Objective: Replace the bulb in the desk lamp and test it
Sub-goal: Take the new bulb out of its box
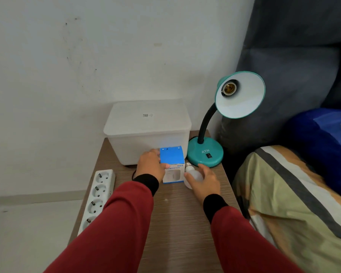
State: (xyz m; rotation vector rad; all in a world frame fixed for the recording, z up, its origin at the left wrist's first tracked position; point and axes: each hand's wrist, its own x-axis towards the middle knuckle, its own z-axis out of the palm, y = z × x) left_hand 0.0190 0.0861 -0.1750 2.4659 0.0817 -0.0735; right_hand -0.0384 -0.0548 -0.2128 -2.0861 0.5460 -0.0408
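A teal desk lamp (205, 154) stands at the back right of the wooden bedside table (177, 223). Its shade (242, 101) faces me and the socket (229, 88) inside is bare, with no bulb in it. A white bulb (191, 171) lies on the table in front of the lamp's base, its metal screw cap pointing away from me. My right hand (204, 184) lies over the bulb with fingers curled around it. My left hand (152, 166) grips the left side of a small blue and white box (172, 160) marked "humidifier", which stands next to the bulb.
A white lidded plastic bin (148, 131) sits behind the box against the wall. A white power strip (96, 196) with several sockets lies along the table's left edge. A bed with a striped cover (293, 203) and a dark headboard (287, 75) borders the right side.
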